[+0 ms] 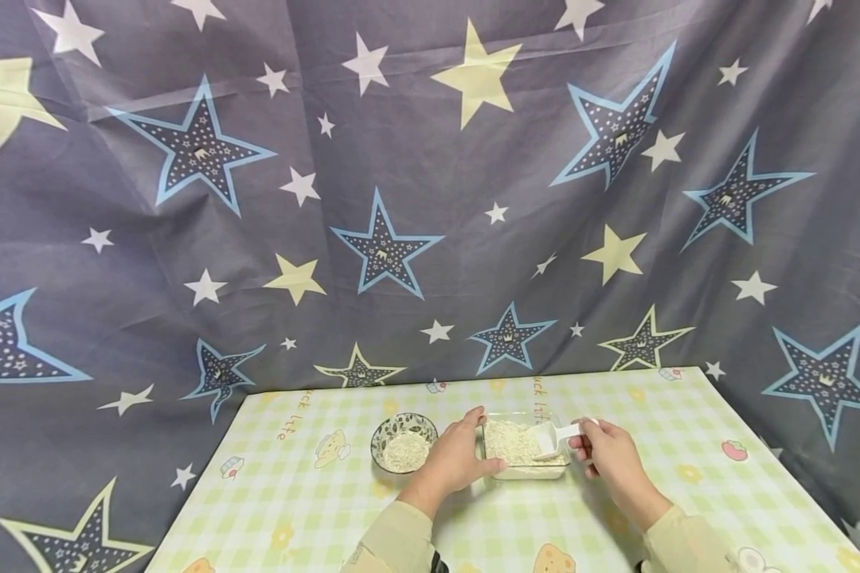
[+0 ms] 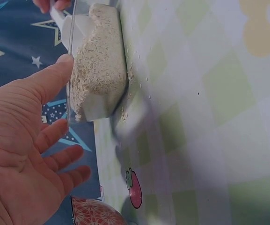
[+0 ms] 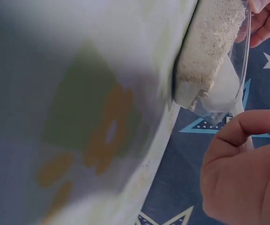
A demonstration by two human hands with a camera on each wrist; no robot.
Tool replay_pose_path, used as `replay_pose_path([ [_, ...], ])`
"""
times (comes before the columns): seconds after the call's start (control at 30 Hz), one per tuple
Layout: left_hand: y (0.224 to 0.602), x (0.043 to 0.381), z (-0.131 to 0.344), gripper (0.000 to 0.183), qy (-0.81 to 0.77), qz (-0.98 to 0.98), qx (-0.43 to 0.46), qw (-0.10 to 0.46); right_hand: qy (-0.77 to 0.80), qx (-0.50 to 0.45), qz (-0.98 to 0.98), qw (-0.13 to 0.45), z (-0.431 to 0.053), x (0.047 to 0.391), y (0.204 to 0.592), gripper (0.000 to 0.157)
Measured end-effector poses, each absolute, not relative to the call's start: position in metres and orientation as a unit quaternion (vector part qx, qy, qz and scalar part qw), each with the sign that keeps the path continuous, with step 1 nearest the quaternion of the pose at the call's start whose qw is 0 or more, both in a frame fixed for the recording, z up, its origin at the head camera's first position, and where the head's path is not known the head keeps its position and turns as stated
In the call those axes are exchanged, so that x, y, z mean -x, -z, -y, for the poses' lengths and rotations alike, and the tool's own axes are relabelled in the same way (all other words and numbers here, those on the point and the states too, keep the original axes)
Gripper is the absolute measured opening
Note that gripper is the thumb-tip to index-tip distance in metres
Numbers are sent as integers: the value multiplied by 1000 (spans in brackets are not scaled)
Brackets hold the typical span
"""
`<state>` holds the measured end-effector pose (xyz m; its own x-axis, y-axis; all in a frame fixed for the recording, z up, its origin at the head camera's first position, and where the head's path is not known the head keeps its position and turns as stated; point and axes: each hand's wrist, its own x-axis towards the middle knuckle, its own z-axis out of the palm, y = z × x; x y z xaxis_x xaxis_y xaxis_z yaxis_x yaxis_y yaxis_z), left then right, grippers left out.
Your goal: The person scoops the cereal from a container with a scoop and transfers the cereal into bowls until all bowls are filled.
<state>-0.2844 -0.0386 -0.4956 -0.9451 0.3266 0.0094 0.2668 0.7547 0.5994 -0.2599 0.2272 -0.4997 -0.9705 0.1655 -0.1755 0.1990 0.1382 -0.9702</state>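
Note:
A rectangular clear glass container holds pale oat flakes. My left hand is at its left end, with the thumb against the near rim and the other fingers loosely spread by the left side. In my right hand is the handle of a white scoop, gripped between thumb and fingers. The scoop's head dips into the oats at the right part of the container, tilted. A patterned bowl, also with oat flakes in it, stands to the left of the left hand; its outside is red in the left wrist view.
A green-and-white checked cloth with printed figures covers the table. Behind it hangs a dark curtain with stars. A few loose flakes lie on the cloth beside the container.

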Motion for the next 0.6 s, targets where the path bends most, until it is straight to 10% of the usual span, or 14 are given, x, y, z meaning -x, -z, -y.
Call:
replay_pose_path([
  [0.6, 494, 282, 38, 100, -305, -937, -162, 51, 731, -131, -666, 68, -234, 256, 517, 46],
])
